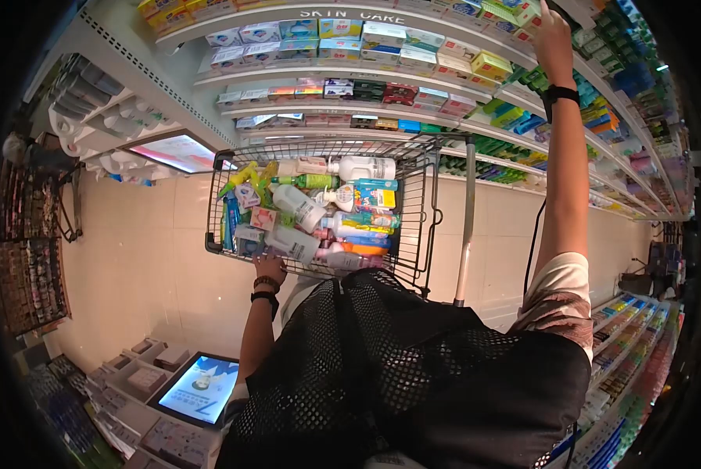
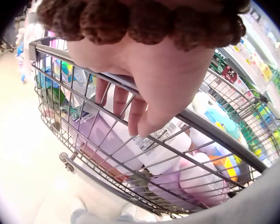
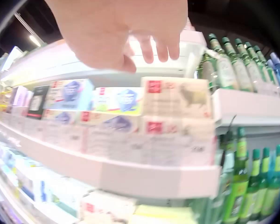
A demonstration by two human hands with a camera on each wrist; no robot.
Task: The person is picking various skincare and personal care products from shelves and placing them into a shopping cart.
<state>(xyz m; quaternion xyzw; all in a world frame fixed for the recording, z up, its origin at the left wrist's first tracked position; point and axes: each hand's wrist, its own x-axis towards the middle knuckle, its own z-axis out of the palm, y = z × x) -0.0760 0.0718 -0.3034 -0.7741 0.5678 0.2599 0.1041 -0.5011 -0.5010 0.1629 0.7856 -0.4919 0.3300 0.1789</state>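
Note:
My left hand [image 1: 270, 268] grips the side rim of a wire shopping cart [image 2: 219, 142]; in the left wrist view its fingers hang inside the wires and the thumb lies on the outside. White bottles [image 1: 298, 205], a green bottle [image 1: 311, 180] and small boxes [image 1: 263, 218] fill the basket. My right arm stretches up to a high shelf at the right. In the right wrist view that hand [image 3: 123, 32] hovers with loose fingers over a row of soap-sized boxes, closest to a cream box with an animal picture [image 3: 177, 100]. Nothing shows in its fingers.
Shelves of boxed goods [image 1: 323, 51] run along the far side. Green-capped bottles [image 3: 233, 70] stand on the neighbouring shelf. A lit screen [image 1: 199, 389] sits on a display at the lower left. Tiled floor [image 1: 147, 250] lies left of the cart.

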